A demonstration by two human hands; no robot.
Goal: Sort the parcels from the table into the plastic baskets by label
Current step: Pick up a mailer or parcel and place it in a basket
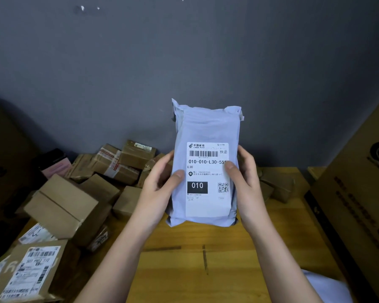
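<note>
I hold one pale lilac plastic mailer bag (206,127) upright above the bare wooden table (228,254), label toward me. My left hand (158,184) grips its left edge, thumb curled onto the front beside the white shipping label (207,200); my right hand (247,184) grips the right edge, thumb pressed over the end of the printed code. The label reads 010-010-L30 and shows a black block marked 010, so I judge I am at the reading step for this parcel, with its basket not yet chosen.

Much is left. A heap of brown cardboard boxes (109,162) lies at the back left of the table, and a larger taped carton (61,206) and a labelled box (31,272) sit nearer me on the left. A few more small brown boxes (276,184) lie behind my right hand. No plastic basket shows in this view, so I cannot tell how many parcels are already sorted. A tall printed carton (359,204) stands at the right.
</note>
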